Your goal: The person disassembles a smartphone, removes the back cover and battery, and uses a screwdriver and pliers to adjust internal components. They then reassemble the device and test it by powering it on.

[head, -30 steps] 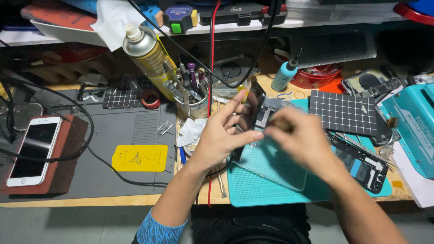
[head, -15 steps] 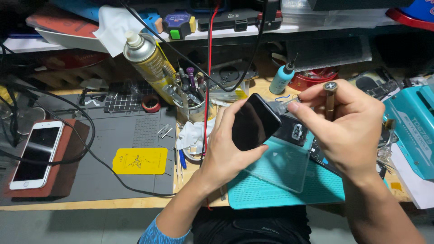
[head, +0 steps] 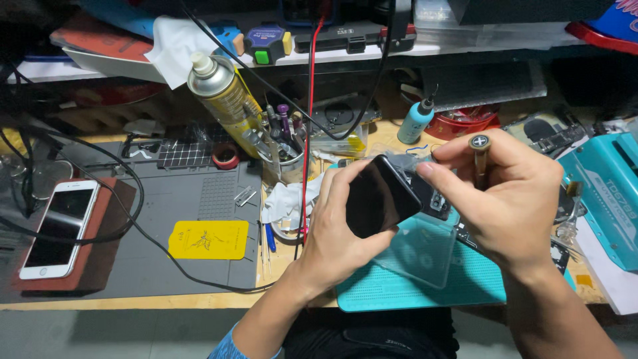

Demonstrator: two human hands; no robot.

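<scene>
The left hand (head: 339, 233) is closed around a black phone (head: 379, 196): the thumb lies along its near edge and the fingers wrap behind it, so the device is lifted off the bench and tilted, with its dark glossy face turned up to the camera. The right hand (head: 512, 199) meets it at the far corner. Its fingertips (head: 428, 169) pinch a small part at the top of the phone, and at the same time a screwdriver (head: 480, 156) with a round knurled cap is clamped between its fingers, standing nearly upright.

One second ago both hands were low over the mat and covered the phone. Half a second ago the phone came up, and now it is a little higher and closer to the view, with the right hand closed more tightly on the corner. I judge that the work passes from the bench to the hand, and that the attention goes to the upper end of the device.

The phone looks dark, smooth and unlit; at the pinched end I see grey inner parts, but I cannot tell what exactly.

Just under the grip lies a clear plastic cover (head: 422, 249) on a teal work mat (head: 412, 292). Left of the grip there is a yellow card (head: 207, 239) on a grey mat (head: 166, 206), further left a white phone (head: 58, 229) on a red block, and beyond the grip a spray can (head: 222, 100).
</scene>
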